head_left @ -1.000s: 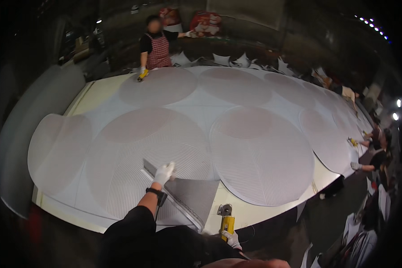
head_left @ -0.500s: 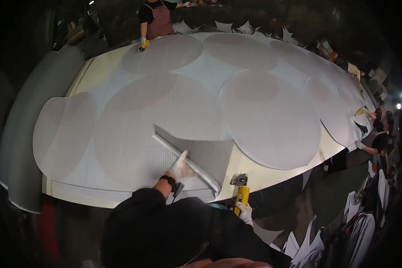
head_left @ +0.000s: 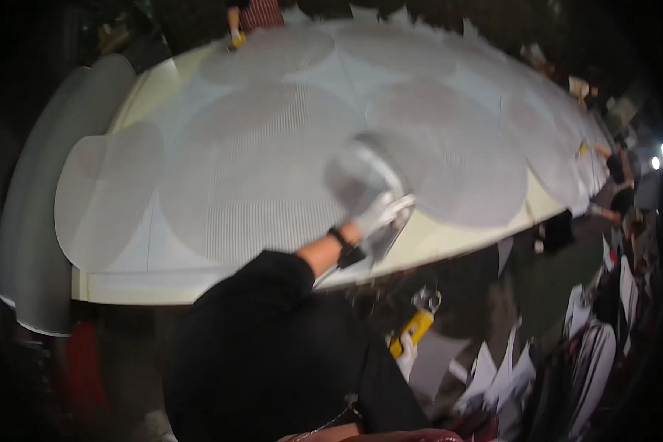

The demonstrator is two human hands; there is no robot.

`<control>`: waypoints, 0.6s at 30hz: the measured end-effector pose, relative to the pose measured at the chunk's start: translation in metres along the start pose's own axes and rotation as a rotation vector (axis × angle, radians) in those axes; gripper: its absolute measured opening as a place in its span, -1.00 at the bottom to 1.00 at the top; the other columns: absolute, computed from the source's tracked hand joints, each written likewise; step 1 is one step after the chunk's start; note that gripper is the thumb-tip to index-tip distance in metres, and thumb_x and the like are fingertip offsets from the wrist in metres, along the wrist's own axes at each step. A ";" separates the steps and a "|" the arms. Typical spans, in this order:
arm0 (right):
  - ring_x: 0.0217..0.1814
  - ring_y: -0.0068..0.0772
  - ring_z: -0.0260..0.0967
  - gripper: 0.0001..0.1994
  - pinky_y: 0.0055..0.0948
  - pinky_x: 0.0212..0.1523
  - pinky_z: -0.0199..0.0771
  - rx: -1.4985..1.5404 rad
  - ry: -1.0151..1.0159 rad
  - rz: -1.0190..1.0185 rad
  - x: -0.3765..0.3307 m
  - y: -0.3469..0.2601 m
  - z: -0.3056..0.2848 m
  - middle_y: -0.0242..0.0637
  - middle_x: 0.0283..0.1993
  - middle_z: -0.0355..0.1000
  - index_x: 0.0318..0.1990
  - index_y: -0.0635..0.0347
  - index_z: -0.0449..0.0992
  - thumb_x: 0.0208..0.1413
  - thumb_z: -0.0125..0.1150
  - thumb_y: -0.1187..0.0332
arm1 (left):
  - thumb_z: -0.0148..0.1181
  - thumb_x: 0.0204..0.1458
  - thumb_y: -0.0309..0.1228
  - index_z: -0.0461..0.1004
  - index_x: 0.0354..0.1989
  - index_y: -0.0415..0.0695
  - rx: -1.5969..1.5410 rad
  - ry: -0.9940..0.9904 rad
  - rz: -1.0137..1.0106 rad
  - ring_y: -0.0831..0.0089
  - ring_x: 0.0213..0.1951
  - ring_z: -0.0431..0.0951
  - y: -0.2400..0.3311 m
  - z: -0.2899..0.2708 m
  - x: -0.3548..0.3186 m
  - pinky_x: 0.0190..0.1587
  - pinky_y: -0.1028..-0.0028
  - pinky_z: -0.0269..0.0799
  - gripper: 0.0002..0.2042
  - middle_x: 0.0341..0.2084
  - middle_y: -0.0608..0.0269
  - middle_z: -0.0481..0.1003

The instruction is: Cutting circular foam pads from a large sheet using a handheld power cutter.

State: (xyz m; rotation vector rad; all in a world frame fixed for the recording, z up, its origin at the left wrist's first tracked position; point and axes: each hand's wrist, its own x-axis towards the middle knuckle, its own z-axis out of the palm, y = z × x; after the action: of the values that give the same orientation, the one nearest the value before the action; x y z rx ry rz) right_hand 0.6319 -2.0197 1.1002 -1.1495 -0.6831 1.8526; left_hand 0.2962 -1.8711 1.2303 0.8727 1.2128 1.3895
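My left hand, in a white glove, grips a curling grey fabric offcut over the table's near side; both are smeared by motion. Below and to the right, off the table's edge, my white-gloved right hand holds a yellow handheld electric cutter by its body, with the metal head pointing up. Layered light-grey fabric covers the table, with large rounded darker shapes across it. At the near right, a bare pale-yellow strip of the table shows.
Across the table a co-worker in a checked apron holds another yellow cutter. More people work at the far right end. Grey rolled material lies at the left. Pale offcuts are heaped at the lower right.
My left hand has lifted the offcut and moved it right and away from me. My right hand with the cutter has dropped back from the table's edge. The view has tilted down.
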 end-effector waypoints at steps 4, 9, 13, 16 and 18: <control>-0.37 -0.32 0.39 -0.65 -0.43 -0.34 0.42 0.051 0.135 0.160 -0.069 0.011 -0.007 -0.16 -0.26 0.38 -0.01 0.24 0.27 0.11 0.12 0.30 | 0.09 0.17 -0.07 0.28 0.18 -0.22 0.241 -0.510 -0.162 0.70 -0.40 0.40 -0.044 0.069 -0.028 -0.43 0.66 0.32 -0.46 -0.32 0.38 0.44; -0.37 -0.33 0.37 -0.63 -0.44 -0.34 0.38 0.088 0.167 0.273 -0.124 0.036 -0.009 -0.16 -0.29 0.37 -0.02 0.25 0.25 0.08 0.15 0.30 | 0.03 0.22 -0.32 0.07 0.35 -0.16 0.042 -0.544 -0.325 0.57 -0.24 0.43 -0.153 0.003 -0.107 -0.29 0.57 0.47 -0.45 0.03 0.25 0.38; -0.31 -0.34 0.36 -0.61 -0.43 -0.30 0.39 0.266 0.192 0.276 -0.156 0.031 -0.007 -0.18 -0.29 0.35 0.01 0.23 0.24 0.09 0.15 0.28 | -0.13 0.25 -0.07 0.27 -0.22 -0.08 -0.147 0.192 -0.688 0.48 -0.44 0.40 -0.150 -0.106 -0.184 -0.49 0.54 0.35 -0.70 -0.39 0.25 0.40; -0.34 -0.34 0.35 -0.62 -0.44 -0.30 0.40 0.099 0.047 0.211 -0.162 0.030 -0.020 -0.19 -0.29 0.35 0.01 0.24 0.24 0.09 0.14 0.30 | -0.24 0.23 0.07 0.28 -0.36 -0.03 -0.410 0.408 -0.372 0.35 -0.61 0.29 -0.214 -0.228 -0.266 -0.56 0.36 0.29 -0.59 -0.62 0.26 0.27; -0.37 -0.33 0.36 -0.62 -0.44 -0.33 0.40 0.180 0.012 0.157 -0.169 0.041 -0.012 -0.16 -0.27 0.36 0.03 0.25 0.24 0.09 0.12 0.33 | -0.24 0.21 0.00 0.32 -0.32 0.01 -0.442 0.830 -0.541 0.37 -0.64 0.21 -0.209 -0.248 -0.301 -0.65 0.28 0.16 -0.66 -0.63 0.27 0.23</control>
State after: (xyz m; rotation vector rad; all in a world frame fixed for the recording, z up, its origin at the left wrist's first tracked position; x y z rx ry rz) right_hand 0.6683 -2.1861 1.1392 -1.1210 -0.4194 1.9923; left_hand 0.1655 -2.2294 1.0046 -0.3853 1.4976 1.4989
